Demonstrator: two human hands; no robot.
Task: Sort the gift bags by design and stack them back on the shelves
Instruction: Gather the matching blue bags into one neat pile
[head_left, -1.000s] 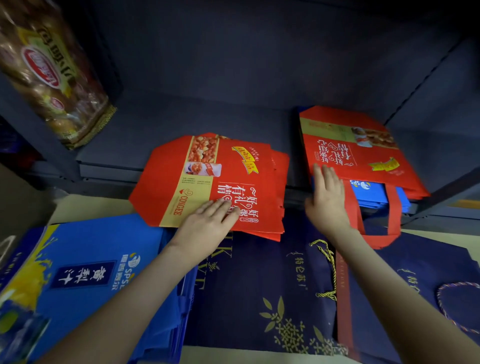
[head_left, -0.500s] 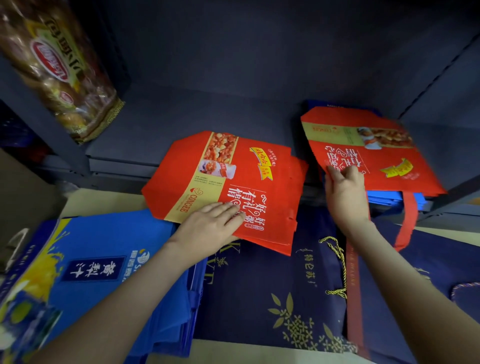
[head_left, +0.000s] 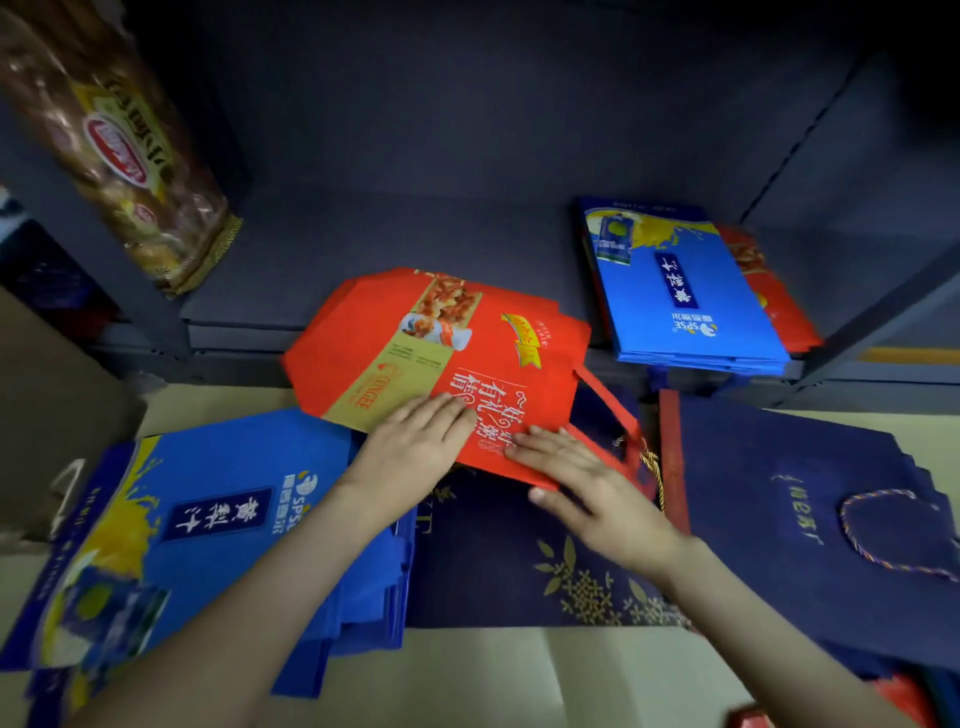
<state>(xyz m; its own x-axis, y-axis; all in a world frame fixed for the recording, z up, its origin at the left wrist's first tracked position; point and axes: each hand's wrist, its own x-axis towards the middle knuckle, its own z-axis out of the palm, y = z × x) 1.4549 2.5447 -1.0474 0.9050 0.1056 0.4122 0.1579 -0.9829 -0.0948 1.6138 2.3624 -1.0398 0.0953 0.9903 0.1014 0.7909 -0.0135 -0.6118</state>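
Observation:
A stack of red gift bags (head_left: 415, 338) lies half on the front lip of the dark shelf (head_left: 363, 249), half over the floor. My left hand (head_left: 415, 447) rests flat on its near edge, fingers spread. My right hand (head_left: 587, 483) is at the top red bag's near right corner, fingers on top and thumb under the edge, next to its red handle (head_left: 608, 410). On the shelf's right sits a stack of blue gift bags (head_left: 680, 301), with another red bag (head_left: 774, 301) sticking out from beneath it.
On the floor lie more blue bags (head_left: 218, 514) at left, navy bags with gold print (head_left: 519, 561) in the middle and navy bags with cord handles (head_left: 779, 519) at right. A snack package (head_left: 119, 150) hangs at upper left. A shelf post (head_left: 883, 312) slants at right.
My right hand pulled the top red bag off the right-hand shelf stack and brought it left onto the middle red stack. The blue bags beneath now show. My left hand stayed put.

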